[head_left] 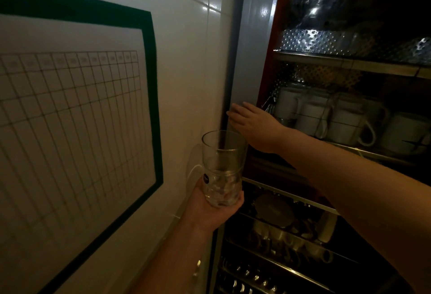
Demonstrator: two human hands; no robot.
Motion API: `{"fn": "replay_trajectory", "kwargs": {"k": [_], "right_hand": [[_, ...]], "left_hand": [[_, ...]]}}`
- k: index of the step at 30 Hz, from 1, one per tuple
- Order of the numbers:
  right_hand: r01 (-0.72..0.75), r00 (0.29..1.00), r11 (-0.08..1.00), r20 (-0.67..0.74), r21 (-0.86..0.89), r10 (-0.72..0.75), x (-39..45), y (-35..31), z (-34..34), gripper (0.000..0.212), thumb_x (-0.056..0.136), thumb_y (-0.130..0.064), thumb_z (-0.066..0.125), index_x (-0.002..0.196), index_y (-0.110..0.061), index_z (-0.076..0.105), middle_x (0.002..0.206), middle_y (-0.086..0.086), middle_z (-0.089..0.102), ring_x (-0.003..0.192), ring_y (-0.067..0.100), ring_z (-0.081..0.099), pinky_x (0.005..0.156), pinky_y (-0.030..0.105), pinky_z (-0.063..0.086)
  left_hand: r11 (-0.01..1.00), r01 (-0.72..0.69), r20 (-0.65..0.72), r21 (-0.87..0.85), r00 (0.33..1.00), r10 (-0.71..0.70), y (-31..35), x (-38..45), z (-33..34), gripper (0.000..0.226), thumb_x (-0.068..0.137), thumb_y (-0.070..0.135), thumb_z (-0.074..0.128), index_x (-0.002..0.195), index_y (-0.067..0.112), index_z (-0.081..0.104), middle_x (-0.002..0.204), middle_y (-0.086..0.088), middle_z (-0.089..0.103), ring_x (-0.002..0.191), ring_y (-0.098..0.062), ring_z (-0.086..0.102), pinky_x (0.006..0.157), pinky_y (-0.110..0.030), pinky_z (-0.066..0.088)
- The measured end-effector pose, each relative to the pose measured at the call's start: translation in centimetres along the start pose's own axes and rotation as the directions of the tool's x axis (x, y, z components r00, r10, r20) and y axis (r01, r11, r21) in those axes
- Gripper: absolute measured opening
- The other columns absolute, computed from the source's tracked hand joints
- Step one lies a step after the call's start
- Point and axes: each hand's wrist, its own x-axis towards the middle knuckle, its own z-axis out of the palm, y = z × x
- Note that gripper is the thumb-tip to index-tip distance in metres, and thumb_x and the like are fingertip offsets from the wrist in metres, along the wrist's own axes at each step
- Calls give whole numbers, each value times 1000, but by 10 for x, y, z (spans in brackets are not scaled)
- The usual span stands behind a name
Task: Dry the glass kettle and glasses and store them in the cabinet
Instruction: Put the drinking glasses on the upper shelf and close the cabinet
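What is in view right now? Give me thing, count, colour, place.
Clear drinking glass with dark label: one, transparent, upright in the left hand, beside the cabinet frame.
White ceramic mugs: at least four, white, middle cabinet shelf.
Perforated metal tray: one, silver, upper shelf.
Grey cabinet door: one, open, left of the shelves.
Green-bordered grid chart: one, white and green, tiled wall.
Lower-rack items: dim, cannot tell.
Left hand: holding the glass base.
Right hand: fingers spread flat against the door.
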Motion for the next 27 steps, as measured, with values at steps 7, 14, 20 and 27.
{"fn": "replay_trajectory", "kwargs": {"k": [7, 14, 20, 27], "right_hand": [[-10, 999, 993, 51, -115, 16, 15, -2, -11, 64, 93, -27, 38, 149, -9, 13, 157, 13, 11, 144, 33, -2, 114, 48, -5], [-20, 991, 990, 128, -143, 39, 17, -7, -23, 62, 95, -31, 40, 148, -7, 18, 155, 14, 17, 143, 34, 6, 115, 48, 1], [-52, 984, 990, 161, -133, 73, 20, -14, -30, 61, 95, -32, 42, 147, -6, 24, 155, 14, 19, 142, 34, 9, 116, 46, 5], [-98, 968, 989, 221, -108, 120, 33, -19, -36, 50, 100, -26, 36, 145, -6, 27, 154, 13, 23, 142, 34, 10, 115, 43, 9]], "left_hand": [[1000, -16, -19, 18, 1000, 17, 4, 0, 5, 37, 94, 38, 50, 101, 4, 65, 96, -19, 69, 99, -30, 58, 85, -43, 45], [999, -10, -13, 41, 1000, 11, 6, -2, 5, 31, 91, 31, 49, 105, 6, 63, 101, -16, 67, 102, -28, 57, 86, -42, 44], [998, -26, -4, 65, 1000, 26, 5, -3, -1, 34, 93, 33, 48, 106, 6, 63, 96, -18, 69, 98, -30, 59, 84, -42, 46], [996, -27, 16, 89, 1000, 26, 6, -9, -3, 33, 87, 30, 51, 103, 5, 64, 95, -18, 68, 94, -30, 59, 84, -41, 46]]}}
